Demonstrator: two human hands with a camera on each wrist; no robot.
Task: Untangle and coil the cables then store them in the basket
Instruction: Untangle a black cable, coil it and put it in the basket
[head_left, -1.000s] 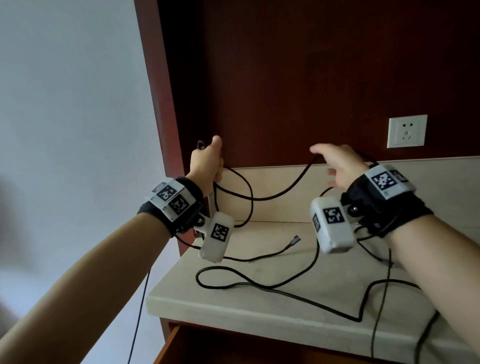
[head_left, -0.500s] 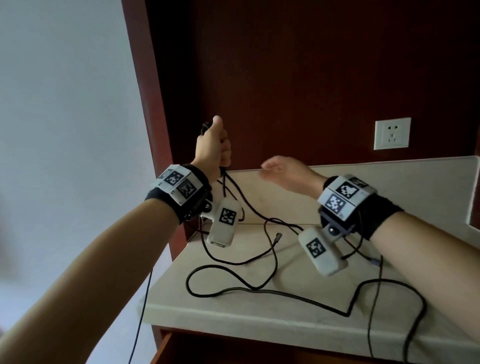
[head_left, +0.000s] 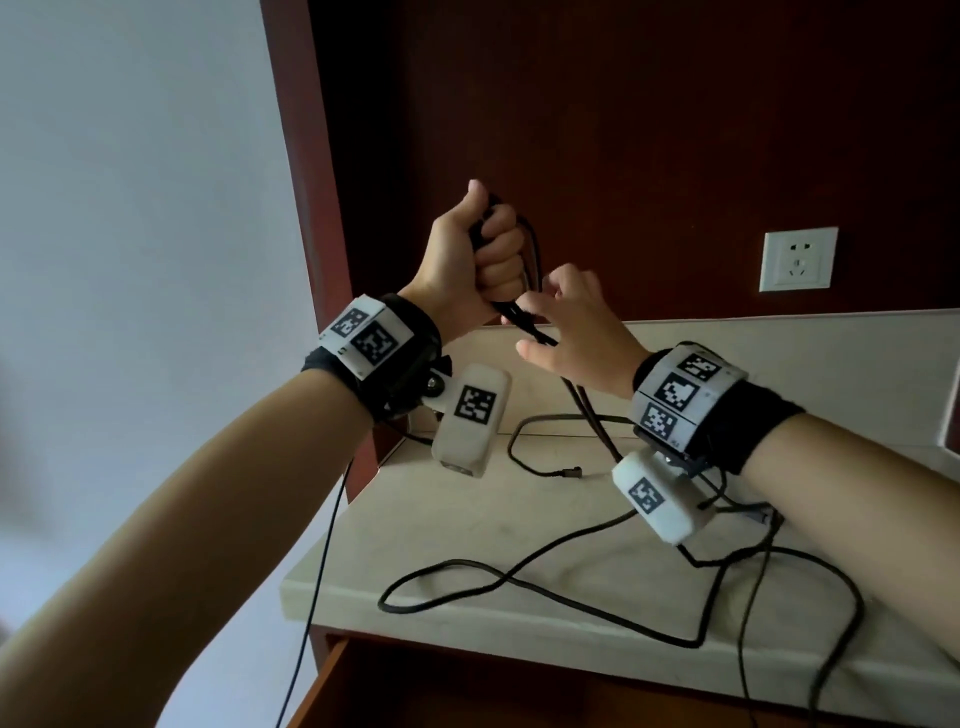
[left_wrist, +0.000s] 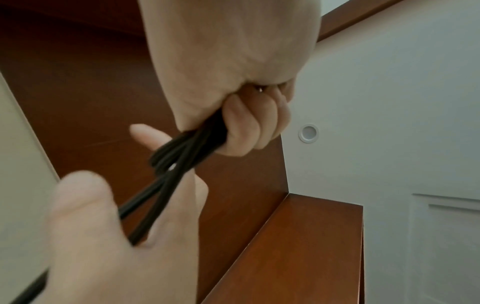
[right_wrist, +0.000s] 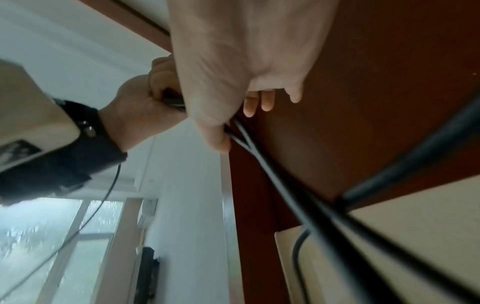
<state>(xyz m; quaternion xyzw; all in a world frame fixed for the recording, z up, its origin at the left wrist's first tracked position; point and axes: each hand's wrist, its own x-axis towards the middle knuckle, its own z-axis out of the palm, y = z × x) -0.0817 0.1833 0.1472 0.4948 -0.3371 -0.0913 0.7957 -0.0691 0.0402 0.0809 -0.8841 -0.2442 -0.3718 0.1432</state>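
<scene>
No legible writing. Left hand (head_left: 470, 260) fisted around gathered black cable (head_left: 530, 260) strands, raised above the counter (head_left: 467, 519); right hand (head_left: 576, 332) pinches the strands just below; remaining cable trails across the counter.

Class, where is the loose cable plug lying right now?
In the head view, the plug lies on the counter, roughly mid-frame, between the two wrist cameras and below the right hand.
</scene>
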